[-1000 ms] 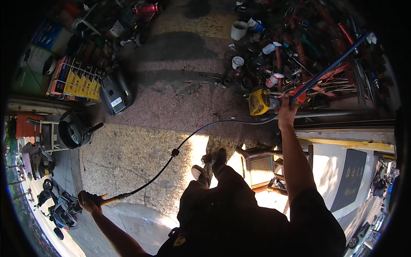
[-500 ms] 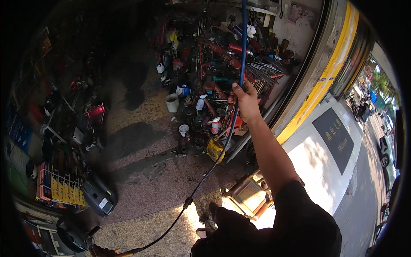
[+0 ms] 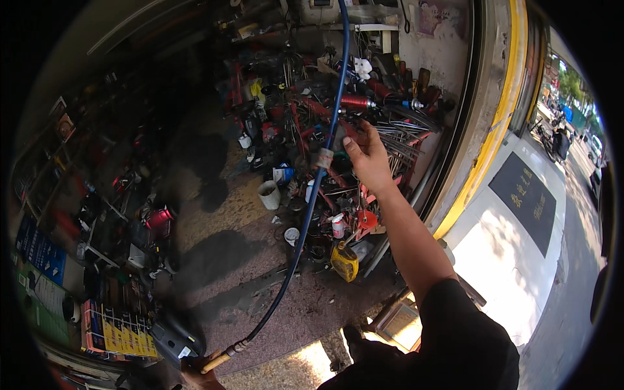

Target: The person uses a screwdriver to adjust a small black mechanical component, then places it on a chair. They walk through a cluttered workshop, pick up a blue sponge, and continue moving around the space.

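Note:
A long hose [image 3: 300, 247], blue at the top and dark lower down, hangs in a curve before me. Partway along it is a pale, blurred fitting [image 3: 323, 158]. My right hand [image 3: 372, 162] is reached forward just right of the hose, thumb and fingers apart, with no hose between them. At the lower edge, my left hand [image 3: 203, 376] is closed round the hose's yellowish end piece [image 3: 218, 361]; its fingers are partly hidden and dark.
Beyond the hose lies a cluttered heap of tools and parts with a yellow jug [image 3: 344, 261], a white bucket [image 3: 268, 194] and a red funnel [image 3: 367, 218]. Boxes [image 3: 120, 331] and a black case [image 3: 175, 338] stand at the left. A yellow-edged door frame [image 3: 478, 169] rises at the right.
My right hand has let go of the hose and opened. The hose's upper part has shifted left, and the pale fitting now shows. My left hand has moved right and up with the hose end.

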`<state>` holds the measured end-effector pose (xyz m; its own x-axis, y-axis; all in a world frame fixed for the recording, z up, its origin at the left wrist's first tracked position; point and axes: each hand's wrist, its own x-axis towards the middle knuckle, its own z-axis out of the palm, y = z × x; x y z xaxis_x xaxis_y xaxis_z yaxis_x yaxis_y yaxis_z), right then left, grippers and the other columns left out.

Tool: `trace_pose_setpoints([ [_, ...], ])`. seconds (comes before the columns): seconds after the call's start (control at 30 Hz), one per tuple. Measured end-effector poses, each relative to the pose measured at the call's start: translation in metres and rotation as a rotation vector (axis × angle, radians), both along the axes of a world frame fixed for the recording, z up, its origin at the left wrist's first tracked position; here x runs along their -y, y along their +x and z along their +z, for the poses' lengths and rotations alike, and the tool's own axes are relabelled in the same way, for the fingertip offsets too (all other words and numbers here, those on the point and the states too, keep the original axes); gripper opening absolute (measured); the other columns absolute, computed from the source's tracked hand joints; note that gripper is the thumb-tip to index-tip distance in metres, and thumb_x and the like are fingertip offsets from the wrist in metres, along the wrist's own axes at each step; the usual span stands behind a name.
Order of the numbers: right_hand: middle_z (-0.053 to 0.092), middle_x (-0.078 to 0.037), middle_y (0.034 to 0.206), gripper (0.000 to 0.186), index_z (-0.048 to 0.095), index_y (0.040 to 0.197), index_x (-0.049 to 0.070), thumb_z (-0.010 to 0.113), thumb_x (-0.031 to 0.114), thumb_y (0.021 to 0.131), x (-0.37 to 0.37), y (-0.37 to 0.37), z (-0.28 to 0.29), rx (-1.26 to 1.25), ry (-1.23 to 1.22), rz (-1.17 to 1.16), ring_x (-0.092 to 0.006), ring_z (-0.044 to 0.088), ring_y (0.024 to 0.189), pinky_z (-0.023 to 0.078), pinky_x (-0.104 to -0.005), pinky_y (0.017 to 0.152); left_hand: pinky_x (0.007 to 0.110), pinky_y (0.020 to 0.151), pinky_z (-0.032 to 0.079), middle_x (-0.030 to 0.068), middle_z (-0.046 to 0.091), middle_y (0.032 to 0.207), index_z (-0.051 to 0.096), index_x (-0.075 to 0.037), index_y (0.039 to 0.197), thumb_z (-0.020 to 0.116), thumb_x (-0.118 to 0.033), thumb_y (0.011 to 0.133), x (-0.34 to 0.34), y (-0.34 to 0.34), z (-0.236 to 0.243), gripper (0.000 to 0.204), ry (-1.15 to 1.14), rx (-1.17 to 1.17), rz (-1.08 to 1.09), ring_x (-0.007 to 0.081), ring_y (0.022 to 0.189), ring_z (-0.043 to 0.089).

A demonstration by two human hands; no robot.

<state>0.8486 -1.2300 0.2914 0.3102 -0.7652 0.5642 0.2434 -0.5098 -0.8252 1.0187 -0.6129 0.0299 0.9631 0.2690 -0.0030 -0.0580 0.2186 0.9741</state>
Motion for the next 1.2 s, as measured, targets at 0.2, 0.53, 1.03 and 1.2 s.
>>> trace_pose_setpoints([
  [0.2, 0.056, -0.020, 0.118, 0.052, 0.059, 0.122, 0.006, 0.072, 0.032, 0.078, -0.085, 0.022, 0.021, -0.259, -1.159, 0.163, -0.0399, 0.047, 0.122, 0.030, -0.0589, 0.108, 0.034, 0.064, 0.047, 0.0025, 0.052, 0.069, 0.047, -0.008, 0.077, 0.051, -0.016, 0.090, 0.243, 0.047, 0.042, 0.015, -0.875, -0.243, -0.249, 0.0196, 0.064, 0.055],
  [0.53, 0.063, -0.006, 0.078, 0.037, 0.068, 0.103, 0.009, 0.067, 0.039, 0.081, -0.015, 0.060, 0.085, -0.621, -1.571, 0.022, -0.0255, 0.061, 0.073, 0.043, -0.0381, 0.071, 0.035, 0.064, 0.044, 0.0034, 0.040, 0.070, 0.039, -0.008, 0.077, 0.039, -0.012, 0.097, 0.436, 0.068, 0.197, 0.020, -1.068, -0.213, -0.345, 0.0177, 0.060, 0.042],
  [1.03, 0.067, -0.010, 0.070, 0.035, 0.064, 0.108, 0.014, 0.057, 0.044, 0.092, -0.005, 0.062, 0.096, -1.115, -1.347, 0.318, -0.0312, 0.069, 0.071, 0.053, -0.0449, 0.059, 0.031, 0.055, 0.037, 0.0009, 0.036, 0.060, 0.038, -0.010, 0.072, 0.037, -0.012, 0.095, 0.473, 0.064, 0.254, 0.023, -1.007, 0.009, -0.328, 0.0150, 0.053, 0.036],
  [1.2, 0.060, -0.009, 0.056, 0.029, 0.060, 0.101, 0.011, 0.060, 0.037, 0.089, 0.012, 0.075, 0.073, -0.926, -1.403, 0.343, -0.0325, 0.064, 0.055, 0.051, -0.0452, 0.051, 0.033, 0.055, 0.039, 0.0027, 0.036, 0.061, 0.039, -0.010, 0.073, 0.035, -0.013, 0.095, 0.477, 0.067, 0.241, 0.023, -1.019, -0.048, -0.250, 0.0171, 0.054, 0.037],
])
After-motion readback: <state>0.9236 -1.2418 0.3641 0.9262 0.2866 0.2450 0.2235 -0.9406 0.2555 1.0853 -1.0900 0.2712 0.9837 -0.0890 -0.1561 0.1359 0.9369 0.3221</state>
